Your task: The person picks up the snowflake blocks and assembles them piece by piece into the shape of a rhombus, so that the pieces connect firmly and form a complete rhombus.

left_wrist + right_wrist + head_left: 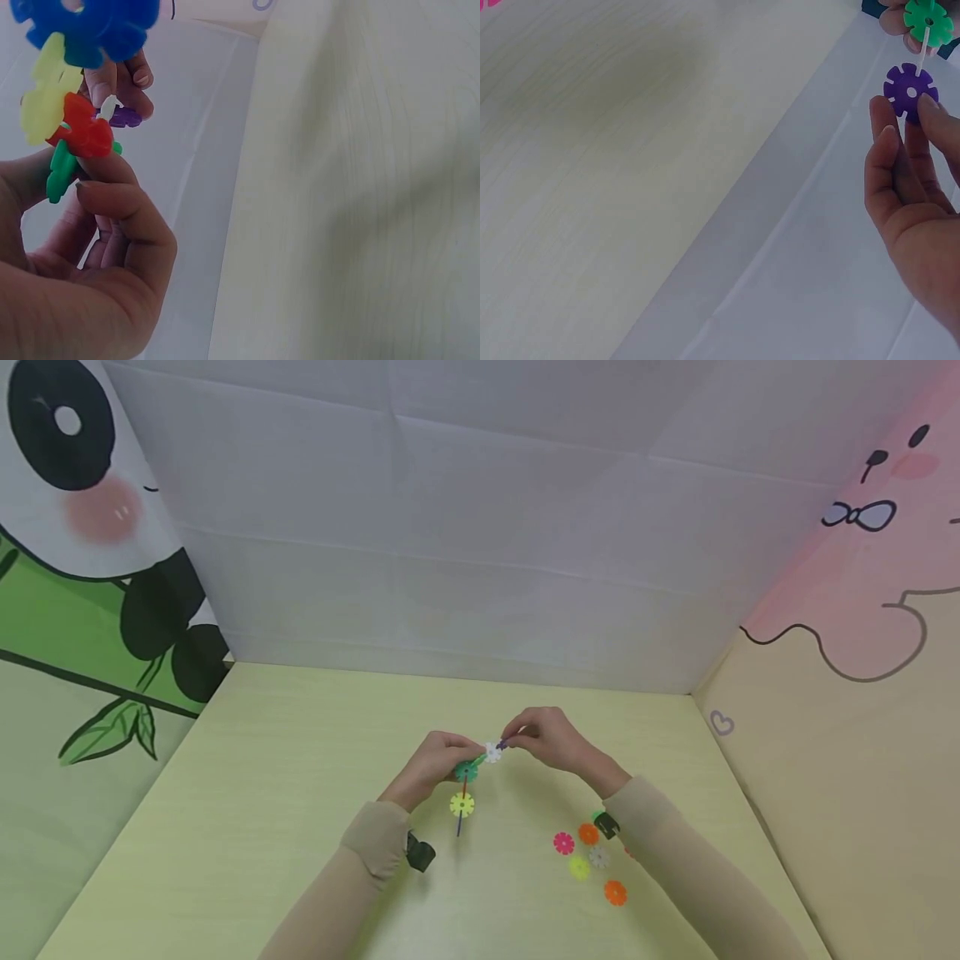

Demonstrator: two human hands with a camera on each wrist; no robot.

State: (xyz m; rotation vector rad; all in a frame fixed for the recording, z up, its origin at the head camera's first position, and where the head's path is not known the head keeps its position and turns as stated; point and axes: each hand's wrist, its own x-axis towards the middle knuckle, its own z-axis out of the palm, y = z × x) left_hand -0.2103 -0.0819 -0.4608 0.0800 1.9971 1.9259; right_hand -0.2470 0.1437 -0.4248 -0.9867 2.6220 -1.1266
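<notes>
My left hand [433, 762] pinches a chain of notched plastic snowflake discs by a green disc [467, 771]. Below it hang a red disc [86, 131], a yellow disc [462, 805] and a blue disc [97, 30], slotted together at angles. On the chain's other side a white disc [492, 752] stands beyond the left fingertips. My right hand [551, 737] holds a purple disc [909, 91] between thumb and fingers, its edge meeting the white disc, which appears edge-on in the right wrist view. Whether their slots are fully engaged is too small to tell.
Loose discs lie on the table [300, 827] near the right forearm: pink [564, 843], orange [588, 834], yellow [579, 867], pale grey [598, 857] and another orange one [616, 893]. The right sleeve and wrist camera [606, 825] partly cover others. A pale wall [450, 568] rises behind.
</notes>
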